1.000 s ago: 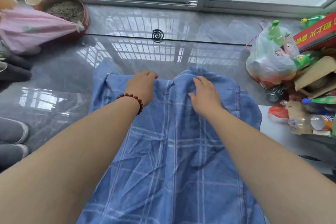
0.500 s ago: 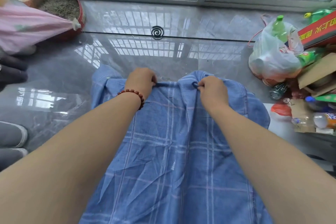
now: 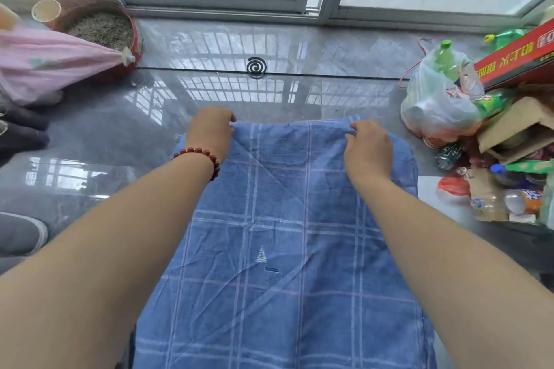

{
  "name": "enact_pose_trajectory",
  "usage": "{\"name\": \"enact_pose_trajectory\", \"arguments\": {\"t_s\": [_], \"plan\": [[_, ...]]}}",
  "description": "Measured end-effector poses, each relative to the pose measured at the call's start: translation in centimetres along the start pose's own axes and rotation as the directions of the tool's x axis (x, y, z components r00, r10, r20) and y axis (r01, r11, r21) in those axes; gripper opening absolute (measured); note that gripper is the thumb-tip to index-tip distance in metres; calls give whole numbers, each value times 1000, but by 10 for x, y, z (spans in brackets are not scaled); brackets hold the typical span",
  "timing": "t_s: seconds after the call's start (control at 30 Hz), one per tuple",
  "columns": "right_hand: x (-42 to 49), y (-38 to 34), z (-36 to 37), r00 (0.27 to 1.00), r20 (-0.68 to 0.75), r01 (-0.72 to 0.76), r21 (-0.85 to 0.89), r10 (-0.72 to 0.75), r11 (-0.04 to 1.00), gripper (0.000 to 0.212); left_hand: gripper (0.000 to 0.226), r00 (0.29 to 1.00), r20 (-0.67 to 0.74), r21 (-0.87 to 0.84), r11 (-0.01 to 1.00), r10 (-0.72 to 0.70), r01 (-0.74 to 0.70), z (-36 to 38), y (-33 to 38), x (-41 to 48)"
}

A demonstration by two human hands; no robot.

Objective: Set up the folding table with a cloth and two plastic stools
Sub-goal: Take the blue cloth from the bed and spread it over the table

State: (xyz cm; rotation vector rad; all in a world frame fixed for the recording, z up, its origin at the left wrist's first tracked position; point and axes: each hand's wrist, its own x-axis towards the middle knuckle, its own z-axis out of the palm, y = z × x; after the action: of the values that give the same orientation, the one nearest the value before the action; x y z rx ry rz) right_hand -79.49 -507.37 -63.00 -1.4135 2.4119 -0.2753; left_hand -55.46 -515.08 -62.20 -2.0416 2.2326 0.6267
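A blue checked cloth (image 3: 278, 237) lies spread in front of me, over what it covers; the folding table itself is hidden beneath it. My left hand (image 3: 209, 132), with a red bead bracelet at the wrist, pinches the cloth's far edge at the left. My right hand (image 3: 367, 148) pinches the same far edge at the right. The edge between both hands is pulled nearly straight. No plastic stools are in view.
A red pot of soil (image 3: 102, 30) and a pink bag (image 3: 51, 66) sit at the far left. A mosquito coil (image 3: 256, 66) lies on the glossy grey floor. A plastic bag of bottles (image 3: 437, 99), a red box (image 3: 515, 60) and cardboard clutter crowd the right. Shoes (image 3: 21, 234) stand at left.
Both hands closed on the cloth's far edge and moved apart, stretching it flat. The bunched fold in the middle is gone.
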Motion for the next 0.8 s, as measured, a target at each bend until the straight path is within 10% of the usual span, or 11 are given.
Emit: {"name": "enact_pose_trajectory", "arguments": {"t_s": [0.43,0.63,0.8], "plan": [[-42,2,38,944,291,167,-22,-154,986,36,57,891,368,-26,961,267,-277,57,24,-47],[-39,28,34,947,321,79,-194,-13,978,49,66,916,372,56,982,149,-183,63,9,-42],[-46,12,31,934,346,101,-18,-89,995,47,66,920,330,34,971,211,-235,70,23,-46]]}}
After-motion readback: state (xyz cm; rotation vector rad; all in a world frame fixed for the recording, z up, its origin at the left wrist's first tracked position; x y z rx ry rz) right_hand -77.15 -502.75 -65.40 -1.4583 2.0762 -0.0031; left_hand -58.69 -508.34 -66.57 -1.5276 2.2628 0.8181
